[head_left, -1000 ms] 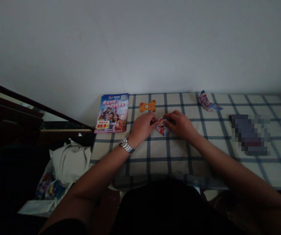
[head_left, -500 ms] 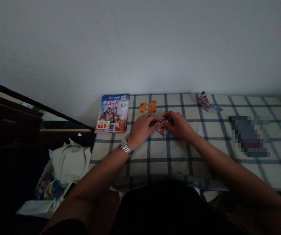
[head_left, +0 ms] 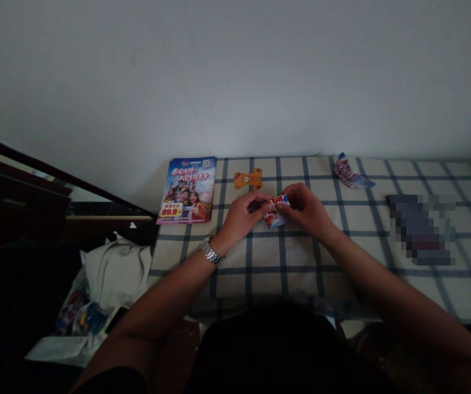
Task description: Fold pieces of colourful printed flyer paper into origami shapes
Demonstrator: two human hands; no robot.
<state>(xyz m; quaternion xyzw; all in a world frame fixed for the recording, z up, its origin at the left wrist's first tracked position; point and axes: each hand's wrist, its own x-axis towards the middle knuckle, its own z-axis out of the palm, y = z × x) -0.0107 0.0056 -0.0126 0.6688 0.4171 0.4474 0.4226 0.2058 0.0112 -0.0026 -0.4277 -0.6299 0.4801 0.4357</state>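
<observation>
Between my two hands is a small piece of folded printed paper (head_left: 276, 215), red, white and blue. My left hand (head_left: 246, 216), with a metal watch (head_left: 211, 250) at its wrist, pinches the paper's left side between thumb and fingers. On the paper's other side, my right hand (head_left: 307, 210) grips it with the thumb in front and the fingers behind. Part of the paper is hidden by the fingers. Just beyond my left hand a brown teddy bear figure (head_left: 248, 179) shows on the checked cloth (head_left: 301, 273).
A stack of printed flyers (head_left: 186, 191) lies at the cloth's left end. Further right are a folded paper piece (head_left: 352, 174) and a dark pixelated object (head_left: 419, 230). A white wall (head_left: 235, 76) stands behind. White bags (head_left: 116, 268) sit low at left.
The folded paper has been turned in my hands, so more of its printed face shows. My right hand has shifted slightly right, and both hands still hold the paper.
</observation>
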